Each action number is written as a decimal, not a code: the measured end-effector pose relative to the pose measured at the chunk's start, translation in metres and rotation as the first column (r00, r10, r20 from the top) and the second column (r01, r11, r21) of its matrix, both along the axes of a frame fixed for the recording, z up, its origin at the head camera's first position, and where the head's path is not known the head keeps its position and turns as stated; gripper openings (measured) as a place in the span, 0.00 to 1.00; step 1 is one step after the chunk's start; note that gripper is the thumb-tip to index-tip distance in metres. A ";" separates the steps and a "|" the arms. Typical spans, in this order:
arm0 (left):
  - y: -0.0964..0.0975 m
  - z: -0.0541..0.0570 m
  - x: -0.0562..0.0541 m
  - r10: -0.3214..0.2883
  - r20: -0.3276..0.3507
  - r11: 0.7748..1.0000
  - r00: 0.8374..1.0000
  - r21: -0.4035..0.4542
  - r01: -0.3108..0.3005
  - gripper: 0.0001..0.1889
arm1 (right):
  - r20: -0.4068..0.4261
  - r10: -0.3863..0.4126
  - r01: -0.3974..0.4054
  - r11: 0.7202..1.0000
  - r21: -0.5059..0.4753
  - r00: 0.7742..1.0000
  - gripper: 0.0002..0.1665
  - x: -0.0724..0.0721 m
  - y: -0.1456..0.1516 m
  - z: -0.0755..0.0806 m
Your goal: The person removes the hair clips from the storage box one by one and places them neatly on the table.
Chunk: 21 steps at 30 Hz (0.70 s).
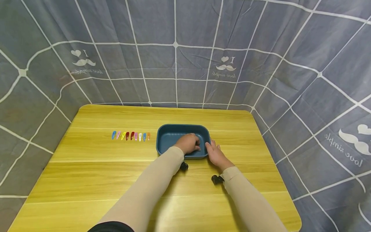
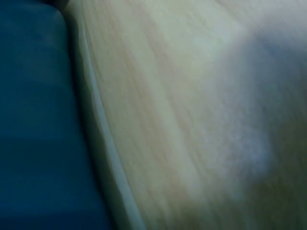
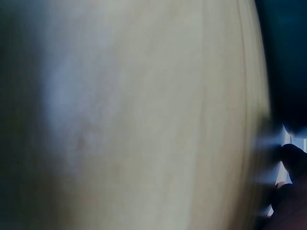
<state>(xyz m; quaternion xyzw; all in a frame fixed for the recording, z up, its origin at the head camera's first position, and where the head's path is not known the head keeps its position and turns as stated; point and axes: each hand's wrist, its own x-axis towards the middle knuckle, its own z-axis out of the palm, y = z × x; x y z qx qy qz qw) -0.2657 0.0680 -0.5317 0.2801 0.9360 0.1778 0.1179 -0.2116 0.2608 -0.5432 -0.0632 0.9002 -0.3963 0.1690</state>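
Observation:
A dark blue rectangular tray (image 1: 171, 129) sits on the wooden table. My left hand (image 1: 187, 143) reaches inside it over the right half, fingers curled downward; whether they pinch anything is hidden. At the tray's right end, my right hand (image 1: 217, 156) holds the wall, thumb on the rim and fingers along the outside. To the left of the tray lies a row of several coloured hair clips, among them a yellow hair clip (image 1: 123, 135), a white hair clip (image 1: 140, 137) and an orange hair clip (image 1: 149, 136). The left wrist view shows the tray's outer wall (image 2: 38, 124), blurred.
The wooden table (image 1: 121, 180) has rounded corners and spans the space before me. A grey curtain (image 1: 191, 61) with white grid lines hangs around its back and sides. Small black devices (image 1: 217, 179) are strapped under both wrists.

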 end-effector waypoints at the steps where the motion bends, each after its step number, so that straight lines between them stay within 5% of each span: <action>1: 0.000 0.000 0.000 0.001 -0.003 1.000 1.000 -0.003 -0.001 0.13 | -0.002 -0.002 0.002 1.000 0.001 1.000 0.39 0.000 0.000 0.000; 12: 0.003 0.000 -0.001 0.015 -0.062 0.999 0.998 -0.032 -0.017 0.07 | 0.004 -0.028 0.028 0.999 0.032 1.000 0.41 -0.002 0.000 -0.004; 21: 0.003 -0.002 -0.002 0.041 -0.004 0.999 0.999 0.008 -0.041 0.12 | 0.003 -0.021 0.021 0.999 0.026 1.000 0.41 -0.001 0.000 -0.003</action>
